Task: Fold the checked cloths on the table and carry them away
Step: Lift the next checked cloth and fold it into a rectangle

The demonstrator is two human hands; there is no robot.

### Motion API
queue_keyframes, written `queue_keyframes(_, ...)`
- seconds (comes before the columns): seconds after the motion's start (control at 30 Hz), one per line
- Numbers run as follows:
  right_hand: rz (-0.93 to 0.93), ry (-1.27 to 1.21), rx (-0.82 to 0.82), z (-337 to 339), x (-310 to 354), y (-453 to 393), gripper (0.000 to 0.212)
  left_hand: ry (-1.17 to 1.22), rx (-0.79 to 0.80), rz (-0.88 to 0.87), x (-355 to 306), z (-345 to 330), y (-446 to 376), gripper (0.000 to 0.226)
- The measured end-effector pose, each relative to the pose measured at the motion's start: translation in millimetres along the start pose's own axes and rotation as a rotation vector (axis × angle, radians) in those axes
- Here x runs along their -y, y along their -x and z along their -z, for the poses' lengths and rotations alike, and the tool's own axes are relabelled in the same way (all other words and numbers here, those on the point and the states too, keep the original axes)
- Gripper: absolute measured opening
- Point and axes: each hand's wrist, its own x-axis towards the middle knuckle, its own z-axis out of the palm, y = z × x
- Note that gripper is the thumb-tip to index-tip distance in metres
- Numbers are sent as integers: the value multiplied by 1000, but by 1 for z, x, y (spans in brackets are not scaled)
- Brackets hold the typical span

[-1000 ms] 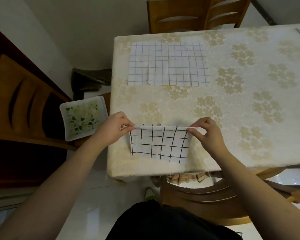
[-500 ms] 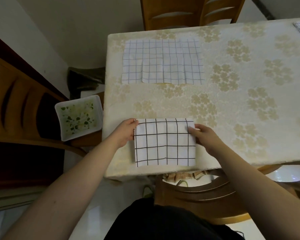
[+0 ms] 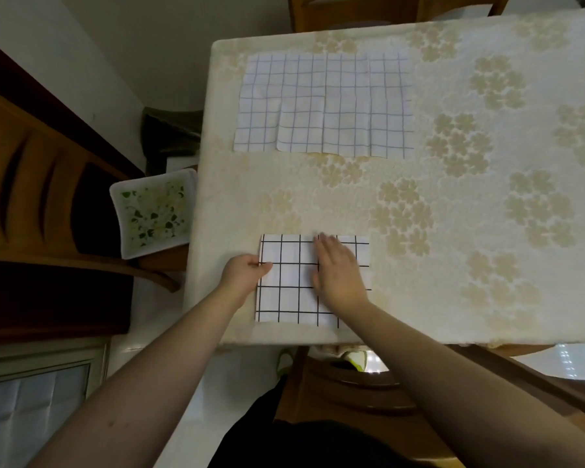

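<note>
The fingers (image 3: 325,243) of the right hand (image 3: 336,271) lie straight and close together, flat on top of the folded black-checked cloth (image 3: 289,275), palm down, the fingertips reaching almost to its far edge. The thumb lies alongside, pointing toward the cloth's middle. The left hand (image 3: 244,273) sits at the cloth's left edge; its thumb rests on top of the fabric and the other fingers curl in at the border, though whether they go under the edge cannot be told from here.

The black-checked cloth is a white rectangle with a bold dark grid, lying flat at the near left corner of the counter (image 3: 487,282), its near edge just short of the counter's rim. Well apart from it, toward the far left corner, a larger pale cloth with a thin blue-grey grid (image 3: 325,103) lies spread out, creased in vertical panels. The counter is covered with a cream cloth patterned with pale gold flowers.

Both forearms reach in from below. Left of the counter, a white square dish (image 3: 154,216) holding green-flecked food sits on a wooden chair (image 3: 34,214). Another wooden chair (image 3: 352,393) stands tucked at the near side, and a chair back (image 3: 352,11) shows past the far edge.
</note>
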Motion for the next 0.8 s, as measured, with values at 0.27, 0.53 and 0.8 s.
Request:
queue_keyframes(0.27,-17,195,239,-42,29,-4,64,-151,-26,-46,8,2,-7,38)
queue_keyframes(0.53,-184,256,172,-16,-35,26,69,-20,-19,-4,13,2,0,32)
queue_keyframes(0.8,-296,202,114,5,-56,44,71,157,28,97,21,7,5,28)
